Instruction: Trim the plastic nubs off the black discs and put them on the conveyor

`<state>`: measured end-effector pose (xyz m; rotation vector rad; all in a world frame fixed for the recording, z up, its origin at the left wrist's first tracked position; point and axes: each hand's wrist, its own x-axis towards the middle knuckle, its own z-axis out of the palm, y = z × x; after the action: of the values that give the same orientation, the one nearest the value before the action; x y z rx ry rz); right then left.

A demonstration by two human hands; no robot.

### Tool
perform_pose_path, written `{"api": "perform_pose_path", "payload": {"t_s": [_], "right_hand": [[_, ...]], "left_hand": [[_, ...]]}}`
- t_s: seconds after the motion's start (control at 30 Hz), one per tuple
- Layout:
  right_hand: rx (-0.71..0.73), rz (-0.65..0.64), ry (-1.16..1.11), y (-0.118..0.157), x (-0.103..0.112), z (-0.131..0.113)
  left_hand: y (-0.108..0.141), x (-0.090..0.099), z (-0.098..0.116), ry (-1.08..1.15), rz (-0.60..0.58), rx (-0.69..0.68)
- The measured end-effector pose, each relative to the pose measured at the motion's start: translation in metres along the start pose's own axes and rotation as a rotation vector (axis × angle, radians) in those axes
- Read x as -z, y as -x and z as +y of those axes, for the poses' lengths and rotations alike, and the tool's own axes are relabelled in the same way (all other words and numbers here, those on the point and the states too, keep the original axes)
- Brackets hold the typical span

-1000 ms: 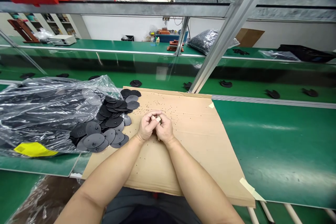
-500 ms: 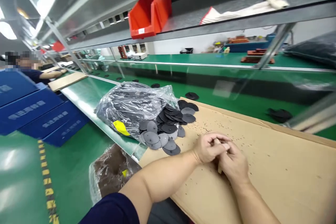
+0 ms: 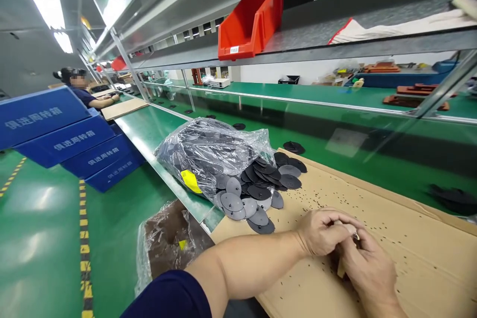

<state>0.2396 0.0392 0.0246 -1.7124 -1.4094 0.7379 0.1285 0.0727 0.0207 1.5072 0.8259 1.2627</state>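
Observation:
My left hand (image 3: 321,232) and my right hand (image 3: 370,266) meet over a sheet of cardboard (image 3: 428,278). Both are closed, thumbs and fingers pressed together around something small that they mostly hide. A short tan piece (image 3: 341,267) shows below the fingers; its kind is unclear. Many tiny dark bits (image 3: 316,199) are scattered on the cardboard around my hands. Left of them lies a loose pile of round black discs (image 3: 259,192), several with a small knob in the middle. The discs spread from the mouth of a clear plastic bag (image 3: 208,146) full of more discs.
An open carton with a plastic liner (image 3: 164,243) stands below the bench at left. Blue crates (image 3: 55,136) are stacked beyond it. Overhead, a shelf holds a red bin (image 3: 249,25) and a white glove (image 3: 395,27). Further along sits another person (image 3: 80,89). More discs (image 3: 294,147) lie on the green surface behind.
The view has swung left, so the scene sits further right. My hands stay together in the same closed hold, with fingers slightly shifted.

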Motion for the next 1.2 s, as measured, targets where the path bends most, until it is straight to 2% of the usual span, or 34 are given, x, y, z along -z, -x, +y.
{"api": "perform_pose_path", "payload": {"t_s": [0.07,0.17,0.23,0.3,0.37,0.5,0.77,0.83,0.9,1.0,1.1,1.2], "right_hand": [[0.043,0.013,-0.036,-0.004,-0.003,0.008],[0.178,0.087,-0.194,-0.005,-0.009,0.017],[0.266,0.158,-0.326,-0.003,-0.012,0.018],[0.290,0.166,-0.410,-0.002,-0.011,0.017],[0.272,0.223,-0.484,-0.003,-0.010,0.014],[0.165,0.354,-0.565,-0.004,-0.005,0.014],[0.081,0.350,-0.569,0.002,-0.012,0.018],[0.099,0.372,-0.568,-0.003,-0.011,0.017],[0.162,0.419,-0.456,-0.016,-0.005,0.015],[0.239,0.480,-0.088,-0.055,0.015,0.013],[0.202,0.369,0.255,-0.106,0.044,0.016],[0.115,0.335,0.345,-0.155,0.069,0.023]], "left_hand": [[-0.001,-0.001,-0.003,0.016,0.000,0.011],[0.002,-0.006,-0.008,0.091,-0.034,-0.060],[0.007,-0.010,-0.008,0.136,-0.028,-0.095],[0.012,-0.014,-0.007,0.180,-0.062,-0.070],[0.013,-0.016,-0.008,0.214,-0.051,-0.051],[0.015,-0.019,-0.012,0.154,0.069,-0.049],[0.022,-0.020,-0.007,0.022,0.158,0.005],[0.021,-0.021,-0.008,-0.015,0.196,0.001],[0.019,-0.022,-0.009,-0.056,0.213,-0.014],[0.017,-0.021,-0.011,-0.073,0.201,-0.008],[0.015,-0.019,-0.011,-0.093,0.186,-0.023],[0.013,-0.018,-0.008,-0.159,0.165,-0.084]]}}
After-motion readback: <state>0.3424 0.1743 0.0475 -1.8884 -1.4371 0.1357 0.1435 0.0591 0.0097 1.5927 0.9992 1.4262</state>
